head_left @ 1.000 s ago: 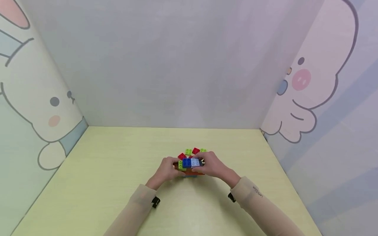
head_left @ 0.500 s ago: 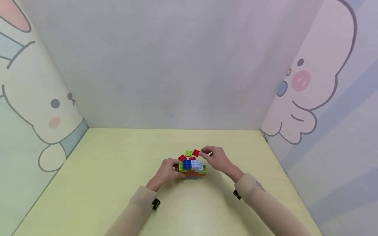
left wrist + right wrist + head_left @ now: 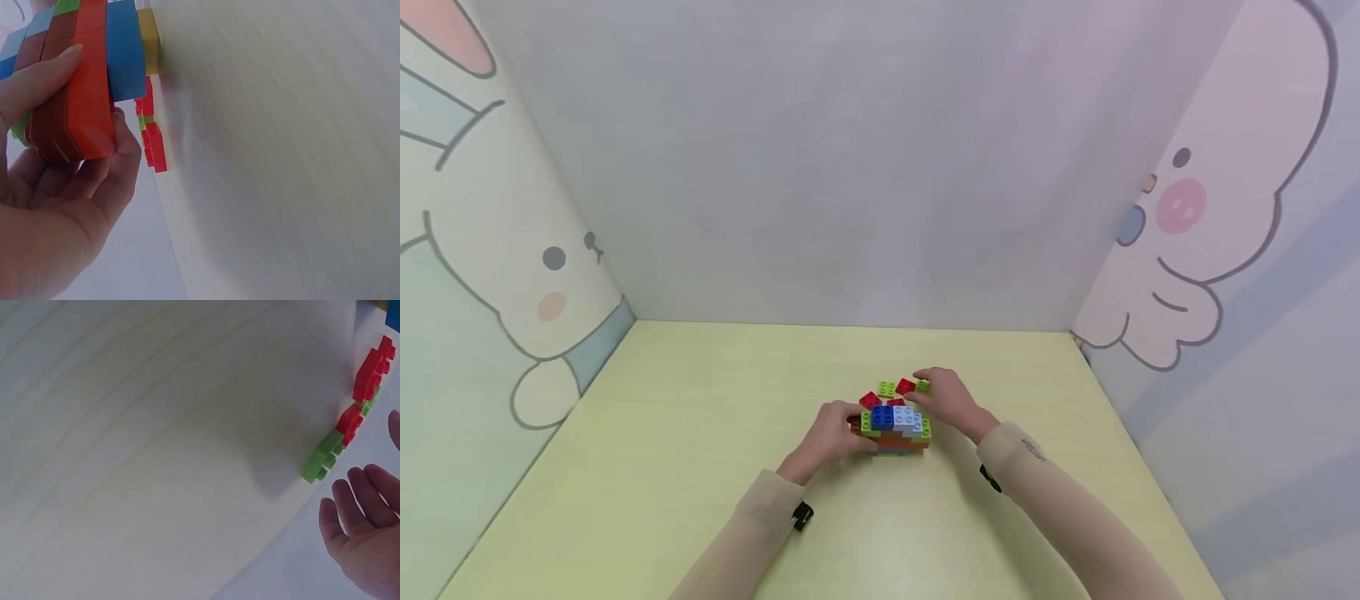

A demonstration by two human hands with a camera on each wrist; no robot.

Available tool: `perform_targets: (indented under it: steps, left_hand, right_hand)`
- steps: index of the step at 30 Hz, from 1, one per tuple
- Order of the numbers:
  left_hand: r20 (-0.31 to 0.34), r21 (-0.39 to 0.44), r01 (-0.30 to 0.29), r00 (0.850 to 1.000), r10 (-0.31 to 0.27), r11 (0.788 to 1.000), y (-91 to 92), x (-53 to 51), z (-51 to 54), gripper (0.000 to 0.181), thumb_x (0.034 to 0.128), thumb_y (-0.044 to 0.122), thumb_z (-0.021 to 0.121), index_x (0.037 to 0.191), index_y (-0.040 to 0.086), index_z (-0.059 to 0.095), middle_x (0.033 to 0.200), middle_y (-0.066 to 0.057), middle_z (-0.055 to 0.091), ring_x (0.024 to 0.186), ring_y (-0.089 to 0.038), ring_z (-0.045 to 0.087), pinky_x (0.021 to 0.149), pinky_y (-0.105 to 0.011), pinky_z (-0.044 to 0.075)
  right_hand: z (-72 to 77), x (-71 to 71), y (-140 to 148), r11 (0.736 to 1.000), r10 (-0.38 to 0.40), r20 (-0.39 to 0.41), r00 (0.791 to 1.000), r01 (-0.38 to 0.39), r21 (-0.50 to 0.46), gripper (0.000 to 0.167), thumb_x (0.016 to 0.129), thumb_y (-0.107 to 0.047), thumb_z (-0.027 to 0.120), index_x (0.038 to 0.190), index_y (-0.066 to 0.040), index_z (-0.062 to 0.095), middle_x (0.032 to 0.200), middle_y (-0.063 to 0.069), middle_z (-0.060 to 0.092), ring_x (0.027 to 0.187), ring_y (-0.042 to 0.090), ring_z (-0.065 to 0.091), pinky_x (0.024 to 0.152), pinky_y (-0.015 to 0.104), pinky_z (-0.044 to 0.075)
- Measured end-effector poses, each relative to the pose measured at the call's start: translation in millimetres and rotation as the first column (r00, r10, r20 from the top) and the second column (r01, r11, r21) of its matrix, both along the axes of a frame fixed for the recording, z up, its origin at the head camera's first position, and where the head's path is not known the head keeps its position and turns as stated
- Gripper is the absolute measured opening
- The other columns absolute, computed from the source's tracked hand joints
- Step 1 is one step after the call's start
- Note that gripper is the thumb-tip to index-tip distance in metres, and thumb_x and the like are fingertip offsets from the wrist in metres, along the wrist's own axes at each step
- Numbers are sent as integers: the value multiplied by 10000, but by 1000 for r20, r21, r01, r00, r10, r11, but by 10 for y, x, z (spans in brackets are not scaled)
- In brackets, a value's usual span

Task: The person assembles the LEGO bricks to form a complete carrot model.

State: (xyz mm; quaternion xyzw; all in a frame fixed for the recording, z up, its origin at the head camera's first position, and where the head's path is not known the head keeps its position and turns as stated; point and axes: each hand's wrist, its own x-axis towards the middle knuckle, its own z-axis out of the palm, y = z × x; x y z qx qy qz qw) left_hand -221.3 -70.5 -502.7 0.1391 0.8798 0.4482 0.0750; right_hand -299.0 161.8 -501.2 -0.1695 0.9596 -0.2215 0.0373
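My left hand [image 3: 831, 435] grips the left end of a built block structure [image 3: 901, 437], its thumb on the near side and its fingers behind and under. Dark blue and pale blue bricks top the structure, with lime at the ends and orange and brown below. In the left wrist view, a blue brick [image 3: 127, 53] and a yellow brick [image 3: 150, 40] sit on its underside. My right hand [image 3: 947, 395], fingers loosely bent, hovers near a loose green brick [image 3: 322, 459] at the back right. Nothing shows between its fingers in the right wrist view.
Behind the structure on the pale wooden table [image 3: 722, 400] lie more loose bricks: a red brick [image 3: 905, 387], a lime brick [image 3: 887, 389], another red brick [image 3: 870, 401] and one partly hidden red brick [image 3: 896, 402]. A grey wall [image 3: 850, 208] rises behind the table.
My right hand has let go of the structure's right end and moved back and right to the loose green brick. My left hand keeps its grip on the left end.
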Motion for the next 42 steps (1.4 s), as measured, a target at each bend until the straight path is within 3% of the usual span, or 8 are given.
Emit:
perform_targets:
  steps: [9,19,24,29,34,42]
  left_hand:
    - [-6,4,6,1000,-6,1000,26,25,25,370,677,203,883,999,105,730,974,19,651,925,-189,560,820,-396,485]
    - [-16,12,26,1000,-26,1000,50,32,24,370,686,182,877,1012,88,729,980,8,660,916,-191,570,806,-381,496]
    - [-16,13,27,1000,-26,1000,62,30,27,367,686,180,877,1010,88,728,978,11,660,918,-189,573,812,-385,496]
    - [-8,7,20,1000,-20,1000,68,34,26,370,690,184,875,1013,85,727,979,10,658,915,-184,571,813,-376,495]
    - [7,-1,-1,1000,1,1000,58,41,12,383,690,177,875,1029,83,724,991,3,648,921,-189,564,805,-366,498]
    - [7,-2,-10,1000,10,1000,20,16,-5,368,676,176,883,1002,106,728,980,16,660,928,-188,575,814,-386,497]
  right_hand:
    - [-137,-85,-55,993,-25,11,1000,23,116,522,845,-392,723,1245,-70,634,1216,94,617,1133,292,540,965,452,405]
    - [-175,-115,-101,982,4,11,1000,-6,191,348,874,-316,707,1132,-84,697,966,35,649,838,210,546,796,368,477]
    - [-177,-118,-107,976,4,-13,1000,-1,216,315,870,-280,712,1112,-78,700,918,28,633,794,194,527,777,349,477]
    - [-158,-104,-94,983,-2,-14,1000,4,183,249,872,-253,711,1049,-78,706,848,10,604,759,192,522,753,337,479]
    - [-62,-71,-61,996,12,-10,1000,-11,93,215,887,-248,694,1025,-84,709,799,-16,588,726,188,512,674,305,455]
    - [185,57,53,998,28,-23,999,-29,-48,314,877,-176,708,1161,-45,687,1090,78,668,996,271,597,885,407,463]
